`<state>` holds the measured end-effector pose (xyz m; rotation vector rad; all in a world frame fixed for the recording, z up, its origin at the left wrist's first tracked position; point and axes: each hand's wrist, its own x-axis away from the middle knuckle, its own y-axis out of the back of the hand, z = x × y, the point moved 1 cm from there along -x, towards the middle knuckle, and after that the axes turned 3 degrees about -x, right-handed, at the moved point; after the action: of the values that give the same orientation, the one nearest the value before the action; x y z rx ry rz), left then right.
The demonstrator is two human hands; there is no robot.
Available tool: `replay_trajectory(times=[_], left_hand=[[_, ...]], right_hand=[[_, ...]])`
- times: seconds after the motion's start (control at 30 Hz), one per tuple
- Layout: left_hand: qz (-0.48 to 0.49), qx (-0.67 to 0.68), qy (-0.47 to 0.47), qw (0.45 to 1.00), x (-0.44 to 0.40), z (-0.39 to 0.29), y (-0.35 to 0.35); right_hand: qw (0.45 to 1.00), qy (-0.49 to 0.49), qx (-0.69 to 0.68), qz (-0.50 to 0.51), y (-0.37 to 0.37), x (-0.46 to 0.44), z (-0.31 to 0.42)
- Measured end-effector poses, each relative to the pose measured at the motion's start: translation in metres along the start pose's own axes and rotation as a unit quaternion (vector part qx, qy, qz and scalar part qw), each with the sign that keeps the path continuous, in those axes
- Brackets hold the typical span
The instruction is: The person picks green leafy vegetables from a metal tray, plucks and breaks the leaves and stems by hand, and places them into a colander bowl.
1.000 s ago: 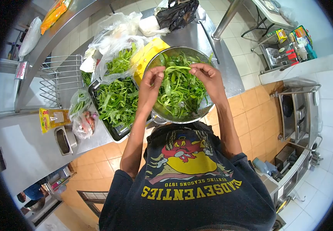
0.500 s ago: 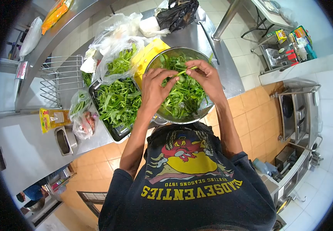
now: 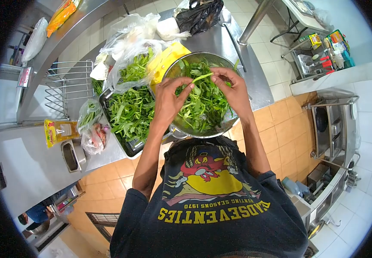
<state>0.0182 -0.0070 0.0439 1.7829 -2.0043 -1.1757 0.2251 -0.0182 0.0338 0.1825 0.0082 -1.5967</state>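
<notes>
A short green stem (image 3: 202,78) is stretched between my two hands, above a round metal strainer (image 3: 218,134) filled with leafy greens (image 3: 201,107). My left hand (image 3: 171,96) pinches the stem's left end over the strainer's left side. The right end is between the thumb and fingers of my right hand (image 3: 230,88). Left of the strainer, more greens (image 3: 130,114) are heaped in a dark rectangular tray (image 3: 133,150). A yellow perforated basket (image 3: 162,64) stands behind the strainer's left rim.
Clear plastic bags (image 3: 130,34) and a black bag (image 3: 199,17) lie at the back of the steel table (image 3: 257,81). A ladle (image 3: 233,43) rests behind the strainer. Left are a wire rack (image 3: 72,86), small bags and a yellow packet (image 3: 59,132). A person (image 3: 37,213) is at lower left.
The longer stem seen a second ago now shows as a shorter piece between my fingers. My hands came closer together, then moved slightly apart again.
</notes>
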Motion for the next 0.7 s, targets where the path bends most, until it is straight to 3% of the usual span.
replay_trajectory(times=[0.13,0.43,0.7], left_hand=[[0.041,0.114,0.091,0.988,0.001,0.0,-0.002],[0.03,0.088,0.053,0.994,0.01,0.003,-0.015],[-0.062,0.064,0.055,0.994,0.005,0.0,-0.006]], right_hand=[[0.996,-0.034,-0.071,-0.037,-0.003,0.001,0.001],[0.987,-0.064,-0.143,-0.018,-0.013,0.004,-0.006],[0.986,-0.059,-0.138,0.072,-0.01,0.0,-0.007]])
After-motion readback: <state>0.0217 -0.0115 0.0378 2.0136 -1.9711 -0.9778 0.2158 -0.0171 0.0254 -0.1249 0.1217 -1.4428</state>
